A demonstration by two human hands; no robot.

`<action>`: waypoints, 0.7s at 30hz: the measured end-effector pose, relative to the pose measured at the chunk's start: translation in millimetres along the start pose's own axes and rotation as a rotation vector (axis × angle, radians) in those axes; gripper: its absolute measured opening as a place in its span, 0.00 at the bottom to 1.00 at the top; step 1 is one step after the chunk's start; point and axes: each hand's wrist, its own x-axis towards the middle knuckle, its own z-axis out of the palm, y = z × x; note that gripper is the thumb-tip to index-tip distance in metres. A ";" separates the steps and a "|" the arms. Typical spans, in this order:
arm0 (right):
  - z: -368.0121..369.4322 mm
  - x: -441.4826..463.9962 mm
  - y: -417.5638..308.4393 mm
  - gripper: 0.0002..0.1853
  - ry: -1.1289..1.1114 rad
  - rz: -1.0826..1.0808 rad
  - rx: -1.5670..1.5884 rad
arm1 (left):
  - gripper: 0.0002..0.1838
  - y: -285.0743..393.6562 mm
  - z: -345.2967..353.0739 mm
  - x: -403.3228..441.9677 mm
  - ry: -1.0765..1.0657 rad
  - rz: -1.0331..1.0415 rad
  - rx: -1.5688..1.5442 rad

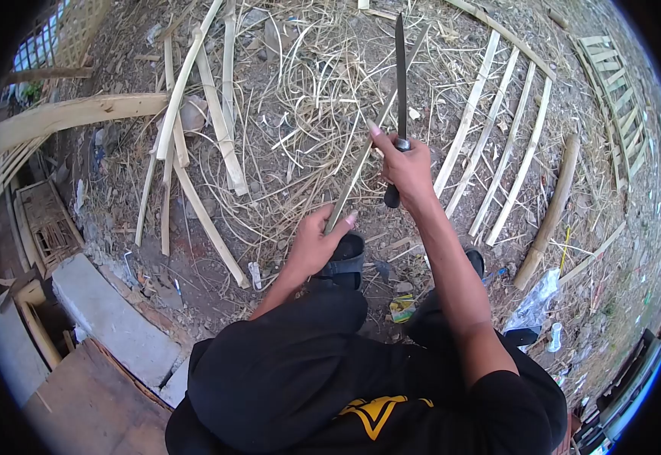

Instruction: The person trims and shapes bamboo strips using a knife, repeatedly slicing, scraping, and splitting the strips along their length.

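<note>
My left hand (317,243) grips the near end of a long, thin bamboo strip (348,186), between the thumb and fingers. The strip slants up and away to the right over the littered ground. My right hand (408,173) is closed around the dark handle of a long knife (401,76), its blade pointing straight away from me. The right thumb reaches out to the left and lies at the strip, though whether it presses on it I cannot tell. Behind the knife blade, the strip's far part crosses at an angle.
Curly bamboo shavings (300,98) cover the ground ahead. Split slats (213,114) lie at left, more slats (489,136) at right beside a round pole (550,212). A slatted bamboo frame (615,98) lies far right. Concrete blocks (114,315) stand at lower left; a plastic bag (535,299) is near my foot.
</note>
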 end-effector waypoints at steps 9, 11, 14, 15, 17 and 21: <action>4.4 -12.7 1.4 0.20 0.019 -0.309 -0.535 | 0.15 15.3 -15.3 5.0 -0.261 -0.260 -0.504; 4.7 -18.6 -1.3 0.14 -0.019 -0.385 -0.731 | 0.15 25.9 -23.1 5.4 -0.289 -0.264 -0.532; 0.2 -19.4 11.6 0.11 -0.107 -0.557 -0.976 | 0.15 27.1 -27.1 7.0 -0.284 -0.256 -0.496; 2.2 -20.7 11.0 0.09 -0.154 -0.494 -1.031 | 0.15 27.6 -27.3 7.0 -0.284 -0.253 -0.495; 4.7 -23.6 13.6 0.09 -0.142 -0.485 -1.014 | 0.15 27.9 -26.6 5.3 -0.264 -0.238 -0.487; 3.5 -21.5 16.3 0.08 -0.119 -0.523 -1.017 | 0.15 29.5 -29.0 -1.2 -0.289 -0.246 -0.500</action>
